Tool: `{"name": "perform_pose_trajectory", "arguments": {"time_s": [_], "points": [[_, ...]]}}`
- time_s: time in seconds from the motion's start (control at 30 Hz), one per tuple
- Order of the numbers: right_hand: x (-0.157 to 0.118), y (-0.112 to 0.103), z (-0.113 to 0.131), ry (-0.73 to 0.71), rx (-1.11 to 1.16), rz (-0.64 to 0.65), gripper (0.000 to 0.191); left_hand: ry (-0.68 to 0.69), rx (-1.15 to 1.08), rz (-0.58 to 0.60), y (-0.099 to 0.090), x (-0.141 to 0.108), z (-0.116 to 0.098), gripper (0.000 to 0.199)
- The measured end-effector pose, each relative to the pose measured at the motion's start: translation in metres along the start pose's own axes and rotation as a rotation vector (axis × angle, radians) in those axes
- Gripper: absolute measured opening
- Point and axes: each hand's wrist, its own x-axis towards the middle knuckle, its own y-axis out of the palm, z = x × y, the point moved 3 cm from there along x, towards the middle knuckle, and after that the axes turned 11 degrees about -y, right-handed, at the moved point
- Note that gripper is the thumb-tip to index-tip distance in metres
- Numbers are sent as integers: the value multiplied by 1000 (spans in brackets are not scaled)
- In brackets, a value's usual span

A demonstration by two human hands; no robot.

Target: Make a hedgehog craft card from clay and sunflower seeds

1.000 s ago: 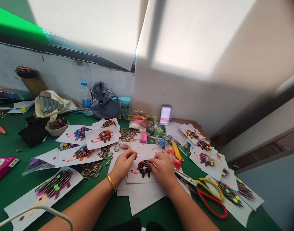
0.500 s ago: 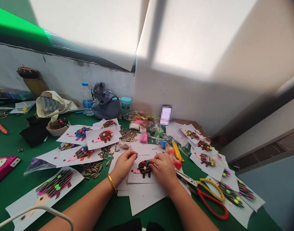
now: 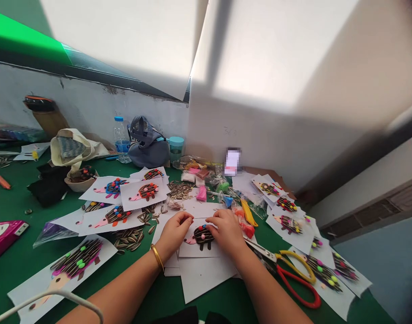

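Note:
A hedgehog picture lies between my hands on white paper, with a pink snout, a dark back of sunflower seeds, dark legs and several small red, blue and pink balls. My left hand is at its left, thumb and forefinger pinched together; whatever they hold is too small to make out. Over the right edge of the hedgehog, my right hand has its thumb and fingers slightly apart, with nothing visible in them. Loose sheets of white paper lie underneath.
Scissors with red and yellow handles lie right of my right forearm. Finished hedgehog pictures spread on both sides. Sunflower seeds, bagged coloured clay, a yellow tool and a phone surround the paper. A white cable crosses lower left.
My right hand has lifted slightly up and away from the balls on the hedgehog's back, uncovering more of it. My left hand has hardly moved.

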Motion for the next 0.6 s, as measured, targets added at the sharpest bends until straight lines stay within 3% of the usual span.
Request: {"name": "perform_pose_trajectory", "arguments": {"time_s": [0.2,0.43,0.6], "points": [[10,4,3,23,-31,104,10,5,54,0,0,0,0,25],[5,-6,4,-15,76,-3,10,7,52,-8,0,0,-2,25],[-5,-9,2,8,107,25,11,3,48,-5,0,0,-1,25]]}}
